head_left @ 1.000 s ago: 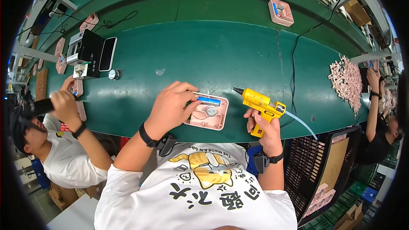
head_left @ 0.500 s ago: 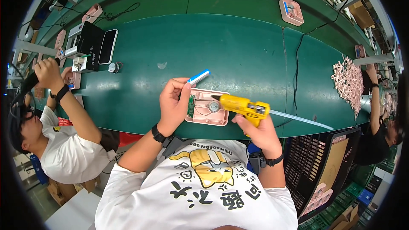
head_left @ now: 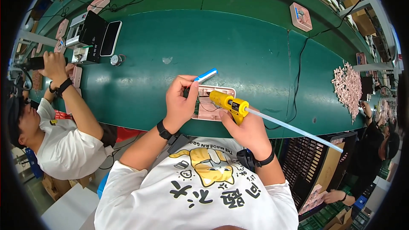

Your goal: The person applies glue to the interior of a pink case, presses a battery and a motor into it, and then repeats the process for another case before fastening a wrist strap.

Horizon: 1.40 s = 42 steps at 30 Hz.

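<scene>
My left hand [head_left: 180, 104] pinches a blue and white cylindrical battery [head_left: 206, 75] just above the far left corner of a pink plastic case [head_left: 208, 114]. The case lies open side up near the bench's front edge, with wiring and a green board partly hidden by my left fingers. A yellow hot glue gun [head_left: 223, 101] is gripped in my right hand [head_left: 248, 133]. Its dark nozzle points left over the inside of the case, and its body covers the case's right part. From the gun's back a long clear glue stick [head_left: 294, 128] sticks out to the right.
At left stand a black machine [head_left: 94, 30], a phone-like slab [head_left: 111, 38] and a small round component [head_left: 116, 60]. Another pink case [head_left: 300, 18] lies far right, beside a black cable [head_left: 301, 49]. Small pink parts [head_left: 347, 87] are heaped at right. Co-workers sit at both sides; a black crate [head_left: 300, 157] stands front right.
The glue gun has swung and shifted left, its nozzle now deeper over the case. The battery, still in my left hand, sits slightly right in view. At right, a co-worker's hand has appeared beside the crate.
</scene>
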{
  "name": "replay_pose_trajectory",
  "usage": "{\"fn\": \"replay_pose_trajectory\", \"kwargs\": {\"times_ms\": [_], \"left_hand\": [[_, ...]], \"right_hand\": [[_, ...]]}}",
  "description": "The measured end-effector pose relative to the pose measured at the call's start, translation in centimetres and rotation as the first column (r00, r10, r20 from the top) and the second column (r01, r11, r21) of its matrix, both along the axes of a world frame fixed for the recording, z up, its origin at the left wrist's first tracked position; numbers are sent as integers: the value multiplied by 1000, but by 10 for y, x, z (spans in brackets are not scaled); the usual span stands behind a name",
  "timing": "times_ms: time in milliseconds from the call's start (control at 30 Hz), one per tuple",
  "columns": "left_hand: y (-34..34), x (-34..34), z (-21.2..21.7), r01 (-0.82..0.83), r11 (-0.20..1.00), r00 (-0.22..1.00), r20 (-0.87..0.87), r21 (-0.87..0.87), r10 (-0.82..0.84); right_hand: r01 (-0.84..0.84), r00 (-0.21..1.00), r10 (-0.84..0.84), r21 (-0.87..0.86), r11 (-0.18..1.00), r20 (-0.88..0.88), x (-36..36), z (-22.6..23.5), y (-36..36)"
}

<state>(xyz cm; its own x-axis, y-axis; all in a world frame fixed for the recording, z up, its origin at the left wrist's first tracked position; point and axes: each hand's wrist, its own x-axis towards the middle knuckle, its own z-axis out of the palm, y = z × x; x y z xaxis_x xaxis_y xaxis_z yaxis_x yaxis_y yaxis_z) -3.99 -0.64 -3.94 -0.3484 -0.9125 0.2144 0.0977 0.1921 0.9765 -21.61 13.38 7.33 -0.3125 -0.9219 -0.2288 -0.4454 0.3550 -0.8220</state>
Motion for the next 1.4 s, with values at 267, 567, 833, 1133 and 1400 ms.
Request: {"fn": "replay_pose_trajectory", "kwargs": {"times_ms": [267,567,833,1133,1400], "left_hand": [[0,1,2,-2,1000,1000,11,-28,2],[-1,1,8,9,999,999,-54,44,-6],[-10,12,38,124,926,986,147,-357,-75],[-8,10,38,257,835,957,251,-486,-148],[-10,6,42,288,761,948,287,-581,-139]], "right_hand": [[-6,999,7,16,1000,-45,5,0,-6],[110,958,-118,46,993,260,-18,0,12],[181,963,-203,131,975,179,-36,13,38],[260,950,-265,53,964,163,-24,-2,38],[229,952,-247,114,967,181,-27,4,42]]}}
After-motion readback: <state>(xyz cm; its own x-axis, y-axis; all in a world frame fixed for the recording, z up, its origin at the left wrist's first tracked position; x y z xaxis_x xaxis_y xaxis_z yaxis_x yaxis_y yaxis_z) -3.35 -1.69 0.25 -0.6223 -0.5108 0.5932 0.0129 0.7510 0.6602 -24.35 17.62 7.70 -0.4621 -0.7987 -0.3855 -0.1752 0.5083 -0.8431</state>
